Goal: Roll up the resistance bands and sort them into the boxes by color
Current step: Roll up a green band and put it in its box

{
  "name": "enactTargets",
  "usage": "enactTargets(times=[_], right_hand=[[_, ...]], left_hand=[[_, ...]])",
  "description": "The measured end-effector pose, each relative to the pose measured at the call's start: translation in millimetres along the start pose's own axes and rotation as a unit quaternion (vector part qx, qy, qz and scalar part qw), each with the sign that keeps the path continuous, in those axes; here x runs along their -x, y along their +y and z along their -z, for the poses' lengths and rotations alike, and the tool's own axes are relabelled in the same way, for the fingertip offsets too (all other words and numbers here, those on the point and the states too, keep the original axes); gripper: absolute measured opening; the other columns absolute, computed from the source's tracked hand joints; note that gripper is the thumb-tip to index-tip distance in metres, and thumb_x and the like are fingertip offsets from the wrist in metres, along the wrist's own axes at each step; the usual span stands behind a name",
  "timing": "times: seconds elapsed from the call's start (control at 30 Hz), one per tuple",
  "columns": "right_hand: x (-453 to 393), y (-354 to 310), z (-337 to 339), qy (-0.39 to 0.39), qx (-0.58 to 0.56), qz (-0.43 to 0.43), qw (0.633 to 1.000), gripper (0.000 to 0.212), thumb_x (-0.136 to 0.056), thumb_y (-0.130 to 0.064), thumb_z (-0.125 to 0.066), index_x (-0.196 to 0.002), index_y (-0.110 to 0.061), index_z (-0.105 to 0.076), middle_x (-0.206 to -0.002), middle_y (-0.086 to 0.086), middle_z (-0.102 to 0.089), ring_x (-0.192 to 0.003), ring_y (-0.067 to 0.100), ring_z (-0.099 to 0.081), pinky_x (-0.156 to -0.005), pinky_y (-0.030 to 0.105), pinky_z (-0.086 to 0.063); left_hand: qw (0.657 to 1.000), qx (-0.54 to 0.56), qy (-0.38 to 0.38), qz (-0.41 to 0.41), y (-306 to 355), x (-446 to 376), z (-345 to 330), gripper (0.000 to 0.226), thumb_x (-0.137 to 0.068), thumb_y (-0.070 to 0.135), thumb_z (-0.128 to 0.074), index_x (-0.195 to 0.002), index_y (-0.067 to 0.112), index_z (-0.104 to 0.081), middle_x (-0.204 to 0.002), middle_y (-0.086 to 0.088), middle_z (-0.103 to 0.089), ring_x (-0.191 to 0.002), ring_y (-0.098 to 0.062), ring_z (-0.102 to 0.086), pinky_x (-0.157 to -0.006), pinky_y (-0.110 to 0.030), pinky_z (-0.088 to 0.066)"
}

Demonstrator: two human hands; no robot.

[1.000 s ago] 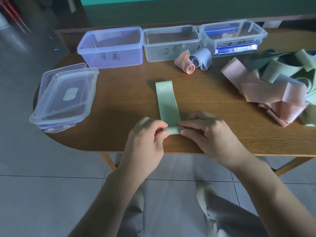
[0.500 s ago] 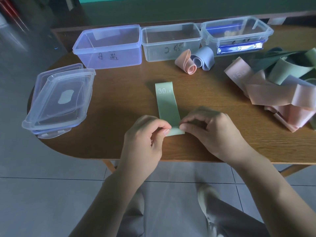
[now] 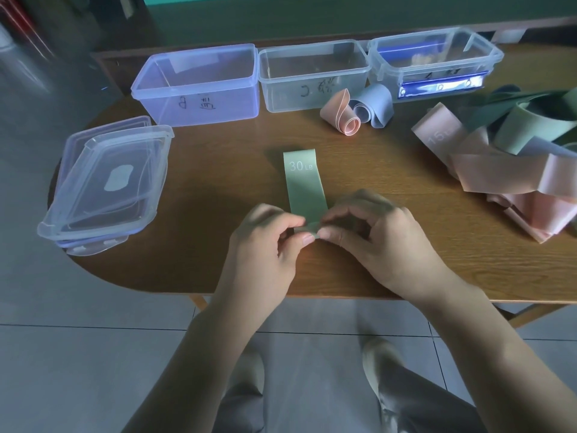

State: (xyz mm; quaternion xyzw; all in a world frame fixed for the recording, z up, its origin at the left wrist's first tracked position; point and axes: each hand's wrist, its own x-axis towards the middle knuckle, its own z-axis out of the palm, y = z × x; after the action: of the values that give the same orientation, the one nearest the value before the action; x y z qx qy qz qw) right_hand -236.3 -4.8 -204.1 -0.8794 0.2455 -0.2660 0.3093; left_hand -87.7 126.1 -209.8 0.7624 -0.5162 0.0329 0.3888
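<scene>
Currently: wooden table, rounded left end, carries everything. Three clear boxes in a row along the far edge: left box marked "B", middle box marked "C", right box with something blue and something pale inside, can't tell what. Stack of clear lids near the table's left end, well apart from the boxes. Loose pile of bands at the right, pink, green and pale blue tangled together; one pink strip reads "15". Pink roll and blue roll touching each other, just in front of the middle and right boxes. Green band lies flat mid-table, running away from the person, "30 LB" at its far end. Left hand and right hand both pinch its near end, fingers curled, thumb tips almost meeting; near end is turned up into a small first fold.
</scene>
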Motion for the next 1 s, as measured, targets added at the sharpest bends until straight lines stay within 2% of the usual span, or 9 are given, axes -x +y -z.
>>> enactTargets(times=[0.13, 0.27, 0.33, 0.43, 0.63, 0.77, 0.83, 0.93, 1.0], right_hand=[[-2.1, 1.0, -0.4, -0.002, 0.019, -0.012, 1.0, 0.022, -0.081, -0.036, -0.081, -0.101, -0.037, -0.073, -0.106, -0.022, -0.062, -0.072, 0.003, -0.054, -0.068, 0.033, -0.052], [-3.6, 0.8, -2.1, 0.004, 0.02, -0.019, 1.0, 0.021, -0.081, -0.034, -0.082, -0.1, -0.036, -0.074, -0.105, -0.021, -0.063, -0.07, 0.0, -0.053, -0.068, 0.033, -0.051], [-4.4, 1.2, -1.9, 0.006, 0.021, -0.021, 1.0, 0.021, -0.082, -0.034, -0.081, -0.102, -0.034, -0.075, -0.105, -0.019, -0.064, -0.073, 0.003, -0.057, -0.07, 0.037, -0.053], [-6.0, 2.8, -2.5, 0.009, 0.026, -0.023, 0.999, 0.02, -0.084, -0.036, -0.078, -0.104, -0.033, -0.075, -0.107, -0.017, -0.067, -0.083, 0.012, -0.064, -0.074, 0.042, -0.055], [-5.9, 7.3, -5.9, 0.019, 0.031, 0.001, 0.999, 0.018, -0.088, -0.036, -0.075, -0.105, -0.03, -0.076, -0.109, -0.013, -0.07, -0.096, 0.014, -0.068, -0.078, 0.044, -0.056], [-2.0, 8.9, -3.4, 0.017, 0.012, 0.018, 1.0, 0.022, -0.089, -0.039, -0.073, -0.105, -0.025, -0.077, -0.106, -0.011, -0.071, -0.094, 0.013, -0.068, -0.078, 0.044, -0.056], [1.4, 8.1, -0.4, 0.012, 0.007, 0.028, 1.0, 0.025, -0.09, -0.042, -0.07, -0.105, -0.024, -0.078, -0.103, -0.011, -0.07, -0.092, 0.01, -0.067, -0.077, 0.04, -0.055], [6.8, 7.2, 2.9, -0.004, 0.003, 0.045, 0.999, 0.022, -0.092, -0.041, -0.068, -0.101, -0.024, -0.078, -0.097, -0.014, -0.068, -0.086, 0.001, -0.063, -0.077, 0.026, -0.051], [8.9, 6.7, 3.5, -0.003, 0.006, 0.05, 0.999, 0.021, -0.092, -0.039, -0.068, -0.1, -0.023, -0.079, -0.096, -0.012, -0.068, -0.086, 0.001, -0.062, -0.078, 0.017, -0.047]], left_hand=[[1.0, 0.001, -0.001, 0.0, -0.3, -1.4, -0.5, 0.018, -0.087, 0.017, -0.078, -0.104, 0.012, -0.078, -0.1, -0.001, -0.066, -0.082, -0.004, -0.056, -0.076, -0.003, -0.043], [0.999, 0.04, -0.005, 0.019, 3.8, -0.4, 4.0, 0.018, -0.084, 0.014, -0.08, -0.101, 0.017, -0.074, -0.096, 0.008, -0.065, -0.083, -0.004, -0.059, -0.073, -0.006, -0.046], [0.998, 0.05, -0.01, 0.021, 5.0, 0.0, 7.1, 0.017, -0.083, 0.014, -0.081, -0.096, 0.019, -0.072, -0.091, 0.012, -0.064, -0.084, -0.002, -0.059, -0.068, -0.01, -0.048], [0.998, 0.048, -0.023, 0.04, 4.3, -0.5, 7.9, 0.023, -0.081, 0.019, -0.084, -0.1, 0.023, -0.071, -0.091, 0.017, -0.062, -0.088, -0.002, -0.06, -0.07, -0.016, -0.052], [0.999, 0.035, -0.005, 0.035, 3.4, -3.5, 4.1, 0.02, -0.084, 0.011, -0.08, -0.101, 0.019, -0.074, -0.088, 0.017, -0.062, -0.089, 0.003, -0.059, -0.07, -0.004, -0.046], [0.999, 0.043, -0.005, 0.029, 3.7, -1.6, 5.5, 0.02, -0.085, 0.012, -0.079, -0.103, 0.019, -0.075, -0.09, 0.019, -0.062, -0.09, 0.004, -0.058, -0.073, -0.008, -0.048], [0.998, 0.049, -0.011, 0.025, 3.6, 1.9, 7.5, 0.019, -0.086, 0.013, -0.079, -0.104, 0.019, -0.075, -0.092, 0.018, -0.064, -0.091, 0.004, -0.058, -0.074, -0.009, -0.049], [0.998, 0.047, -0.025, 0.014, 2.2, 8.7, 10.8, 0.018, -0.088, 0.015, -0.077, -0.106, 0.018, -0.075, -0.097, 0.011, -0.07, -0.092, 0.001, -0.06, -0.075, -0.011, -0.05], [0.999, 0.037, -0.028, 0.005, 1.9, 9.9, 11.4, 0.017, -0.089, 0.015, -0.075, -0.106, 0.017, -0.076, -0.098, 0.007, -0.071, -0.091, 0.0, -0.059, -0.076, -0.009, -0.048]])
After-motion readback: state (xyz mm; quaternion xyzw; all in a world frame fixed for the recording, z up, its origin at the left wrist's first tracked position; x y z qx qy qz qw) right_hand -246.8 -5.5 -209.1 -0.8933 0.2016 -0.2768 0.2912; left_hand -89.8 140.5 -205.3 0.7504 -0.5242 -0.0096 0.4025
